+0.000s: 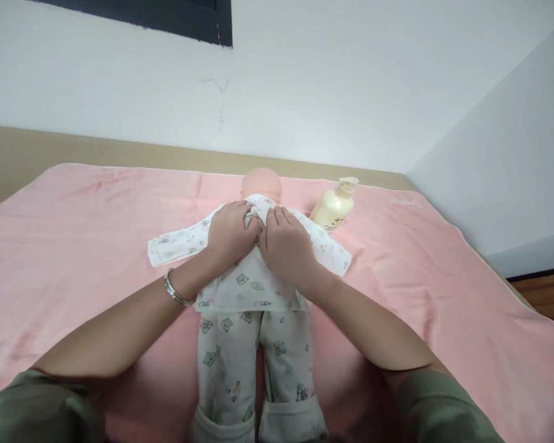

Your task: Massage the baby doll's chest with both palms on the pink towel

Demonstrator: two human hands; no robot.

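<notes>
A baby doll [261, 183] lies with its bald head toward the wall, and the shirt hides most of its face. It wears a white long-sleeved shirt [249, 284] and matching trousers [233, 354], both with small animal prints. On the doll's upper chest, my left hand [232, 231] pinches the shirt front between thumb and fingers. Close against it, my right hand [289, 246] also grips the shirt, fingers pressed together and thumb at the middle. My thumbs nearly meet at the front opening, and the exact spot they hold is partly hidden. The sleeves spread out to both sides.
Beside the doll's right-hand sleeve in view leans a cream pump bottle [333, 208]. Under everything is a pink sheet [96, 246] with a wooden ledge [175, 149] behind it. White walls [327, 92] rise at the back and right.
</notes>
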